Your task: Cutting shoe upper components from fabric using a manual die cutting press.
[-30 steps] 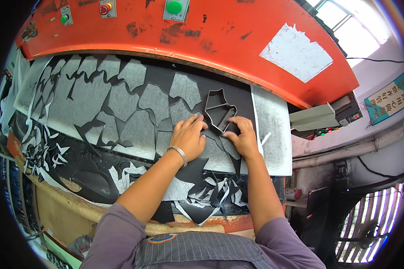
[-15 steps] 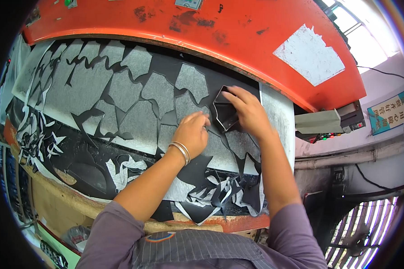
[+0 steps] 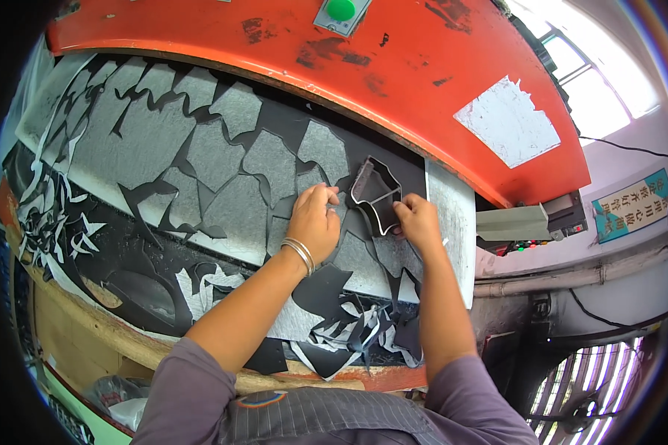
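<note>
My right hand (image 3: pixel 420 222) pinches the near right edge of a metal cutting die (image 3: pixel 363 180), a hollow angular frame with a crossbar inside. The die is tilted over the right part of the black sheet (image 3: pixel 278 117). Left of it, my left hand (image 3: pixel 315 220), with metal bangles at the wrist, rests low over the grey cut pieces (image 3: pixel 214 153) with its fingers curled together. Whatever those fingers may hold is hidden. Gaps and dark slivers of material separate the grey pieces.
A large orange machine beam (image 3: pixel 274 44) with a green button (image 3: pixel 341 9) spans the far side. Black and white offcuts (image 3: pixel 349 330) pile along the near edge, more at the left. A white board (image 3: pixel 453 222) shows at the right, beside a control box (image 3: pixel 568 216).
My right hand has shifted down to the die's near right edge, and the die has turned and tilted. My left hand's fingers have curled in. The view has shifted slightly.
</note>
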### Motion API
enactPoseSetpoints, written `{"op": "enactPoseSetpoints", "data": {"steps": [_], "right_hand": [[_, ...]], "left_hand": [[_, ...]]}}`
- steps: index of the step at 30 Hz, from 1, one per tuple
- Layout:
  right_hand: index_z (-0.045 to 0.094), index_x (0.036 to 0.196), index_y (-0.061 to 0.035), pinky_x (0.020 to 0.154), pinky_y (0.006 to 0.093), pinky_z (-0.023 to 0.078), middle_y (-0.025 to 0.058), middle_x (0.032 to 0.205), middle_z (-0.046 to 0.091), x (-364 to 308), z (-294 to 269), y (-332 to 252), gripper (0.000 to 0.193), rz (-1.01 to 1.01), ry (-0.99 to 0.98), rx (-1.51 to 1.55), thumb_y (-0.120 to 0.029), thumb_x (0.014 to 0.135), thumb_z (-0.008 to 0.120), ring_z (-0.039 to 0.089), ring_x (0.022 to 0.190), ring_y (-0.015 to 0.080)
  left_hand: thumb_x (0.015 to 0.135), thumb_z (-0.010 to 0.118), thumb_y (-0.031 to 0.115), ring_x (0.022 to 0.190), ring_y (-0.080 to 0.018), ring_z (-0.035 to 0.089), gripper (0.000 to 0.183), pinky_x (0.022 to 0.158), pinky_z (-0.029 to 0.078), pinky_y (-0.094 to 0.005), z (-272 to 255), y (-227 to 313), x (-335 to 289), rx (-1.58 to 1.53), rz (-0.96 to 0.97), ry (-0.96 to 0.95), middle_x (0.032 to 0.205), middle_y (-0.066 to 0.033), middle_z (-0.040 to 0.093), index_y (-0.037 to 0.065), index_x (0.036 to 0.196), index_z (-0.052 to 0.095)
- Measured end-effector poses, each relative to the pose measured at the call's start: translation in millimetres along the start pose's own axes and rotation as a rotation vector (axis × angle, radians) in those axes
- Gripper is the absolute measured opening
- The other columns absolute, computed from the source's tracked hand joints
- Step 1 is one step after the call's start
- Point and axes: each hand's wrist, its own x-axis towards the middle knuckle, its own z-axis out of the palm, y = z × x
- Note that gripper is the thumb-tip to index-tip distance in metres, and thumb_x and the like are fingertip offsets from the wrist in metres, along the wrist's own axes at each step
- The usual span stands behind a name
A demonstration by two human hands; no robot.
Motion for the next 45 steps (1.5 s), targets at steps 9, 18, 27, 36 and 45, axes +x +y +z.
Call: {"op": "enactPoseSetpoints", "data": {"steps": [9,18,27,36,45], "right_hand": [[0.052,0.124,0.0018,0.072,0.0342,0.05,0.0178,0.097,0.064,-44.6,42.4,-8.8,0.055,0.102,0.341,0.361,-0.027,0.081,0.072,0.062,0.083,0.0212],[0.067,0.103,-0.0023,0.094,0.0426,0.036,0.0187,0.106,0.062,-61.2,66.3,-21.7,0.054,-0.194,0.49,-0.17,-0.037,0.064,0.082,0.054,0.107,0.0328],[0.061,0.113,-0.0033,0.099,0.0503,0.033,0.027,0.116,0.057,-56.3,60.2,-11.4,0.063,-0.309,0.44,-0.273,-0.047,0.07,0.076,0.048,0.117,0.0417],[0.061,0.105,-0.0046,0.099,0.052,0.035,0.0335,0.122,0.05,-56.0,64.4,-5.0,0.054,-0.338,0.344,-0.248,-0.049,0.076,0.07,0.045,0.122,0.0448],[0.058,0.108,-0.0024,0.103,0.0532,0.032,0.0371,0.127,0.045,-51.8,61.8,-5.3,0.064,-0.28,0.34,-0.229,-0.055,0.072,0.07,0.039,0.126,0.047]], "left_hand": [[0.078,0.049,-0.001,0.103,-0.0339,0.057,0.018,0.102,0.036,-0.0463,-11.4,-23.7,38.7,0.196,0.155,-0.33,0.101,-0.0145,0.065,0.004,0.095,0.048],[0.078,0.048,-0.004,0.104,-0.0328,0.058,0.023,0.104,0.035,-0.0452,-6.0,-30.4,69.6,0.204,0.164,-0.455,0.098,-0.0141,0.064,0.003,0.1,0.047],[0.078,0.047,-0.006,0.101,-0.0353,0.058,0.02,0.09,0.045,-0.0416,-3.9,-39.6,68.3,0.147,0.142,-0.401,0.102,-0.0175,0.063,0.0,0.097,0.048],[0.08,0.045,-0.008,0.11,-0.035,0.058,0.023,0.091,0.047,-0.0392,-9.9,-26.4,69.2,0.174,0.106,-0.449,0.109,-0.0208,0.063,0.0,0.102,0.049],[0.081,0.047,-0.004,0.098,-0.0335,0.062,0.021,0.084,0.05,-0.0383,-3.8,-27.0,66.6,0.098,0.073,-0.392,0.103,-0.0182,0.064,0.001,0.101,0.052]]}}
